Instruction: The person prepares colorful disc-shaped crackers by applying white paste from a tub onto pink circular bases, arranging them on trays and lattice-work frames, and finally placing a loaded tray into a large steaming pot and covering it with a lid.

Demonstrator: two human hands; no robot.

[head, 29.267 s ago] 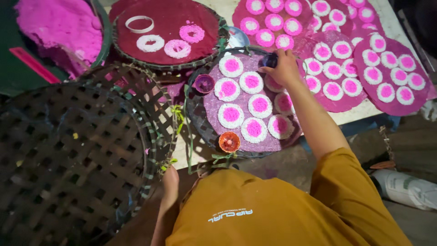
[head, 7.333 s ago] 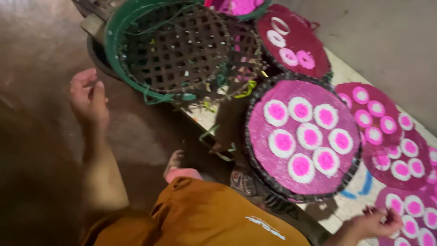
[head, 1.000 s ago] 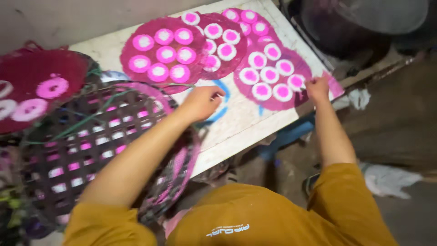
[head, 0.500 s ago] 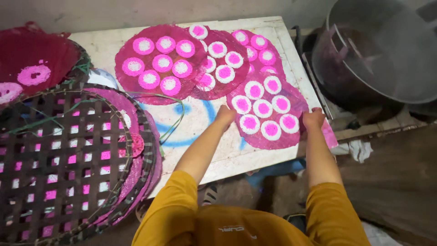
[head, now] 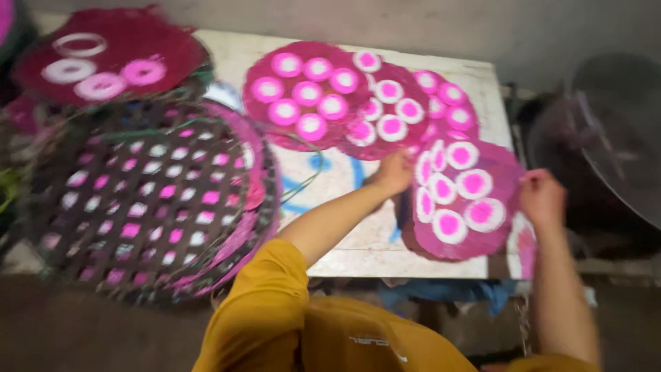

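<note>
Several round pink mats, each dotted with white-rimmed pink discs, covered the scene. At far left a dark red mat (head: pixel 110 52) carried only three pieces: one bare white ring and two filled discs. Below it sat a woven lattice tray (head: pixel 144 200), turned over another pink-lined tray so that pink showed through its gaps; it overhung the left end of the worktop (head: pixel 344 234). Further right, three filled mats lay overlapping toward the back of the worktop: the first (head: pixel 303 93) with about seven discs, the next (head: pixel 389 114) partly tucked under it, and a third (head: pixel 447 103) behind.

Both hands were on the nearest mat (head: pixel 468 203), which lay tilted at the right front edge of the worktop and carried about six discs. The left hand (head: pixel 394 172) gripped its left rim, fingers curled over the edge. The right hand (head: pixel 542 198) pinched its right rim, grip closed on the mat. At far right stood a large dark pot (head: pixel 606 145), blurred.

Judging by the layout, most mats already stood filled and laid out, while the red mat at left remained largely unfilled; the held mat seemed not yet settled into a final spot.
</note>
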